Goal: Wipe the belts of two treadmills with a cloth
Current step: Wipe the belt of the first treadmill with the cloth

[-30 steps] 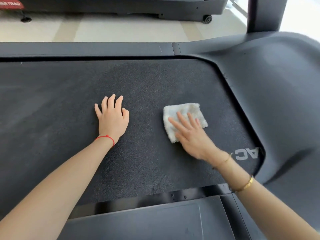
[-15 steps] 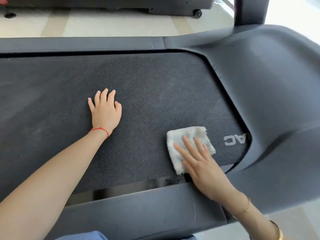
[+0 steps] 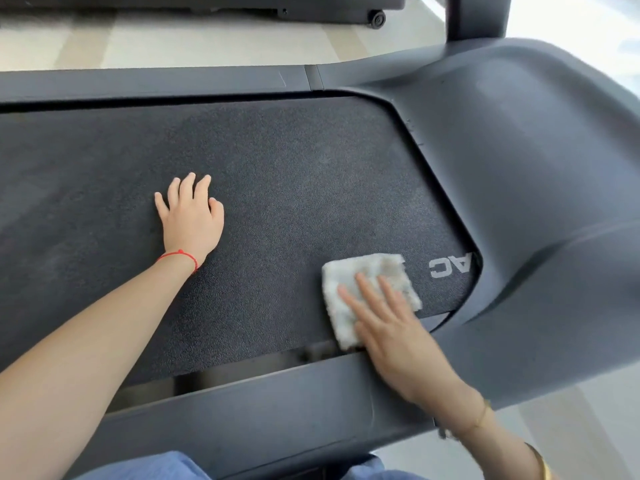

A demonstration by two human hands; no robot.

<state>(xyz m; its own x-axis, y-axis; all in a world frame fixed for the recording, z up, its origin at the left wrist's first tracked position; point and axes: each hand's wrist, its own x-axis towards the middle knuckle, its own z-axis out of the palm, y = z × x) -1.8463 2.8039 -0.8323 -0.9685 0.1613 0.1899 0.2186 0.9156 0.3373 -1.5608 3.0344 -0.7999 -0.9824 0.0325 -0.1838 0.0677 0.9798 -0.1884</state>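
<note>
Nearest the camera, blue fabric [image 3: 145, 467] shows at the bottom of the frame, and just beyond it runs the near side rail [image 3: 259, 407] of the treadmill, a dark band from lower left up toward the right. Over that rail reaches the right hand [image 3: 391, 327], its fingers straight and spread, pressing flat on a white cloth [image 3: 346, 282]; its grip is open, nothing curled around the cloth. The cloth lies on the belt [image 3: 294, 202] at its near right corner, with its near corner touching the gap between belt and rail and its right side just beside the pale letters [image 3: 450, 268] printed on the belt. Right of those letters the belt ends against the curved motor cover [image 3: 536, 168], so little belt remains on that side. Well apart to the left, the left hand [image 3: 192, 220] rests palm down on the middle of the belt, fingers relaxed and lightly spread, holding nothing; a red string [image 3: 180, 254] circles its wrist. Left of and beyond this hand the belt stretches wide and bare to the far side rail [image 3: 156, 81]. Farther still lie pale floor [image 3: 207, 39] and the base of a second treadmill [image 3: 311, 5] with a small wheel [image 3: 377, 19].
</note>
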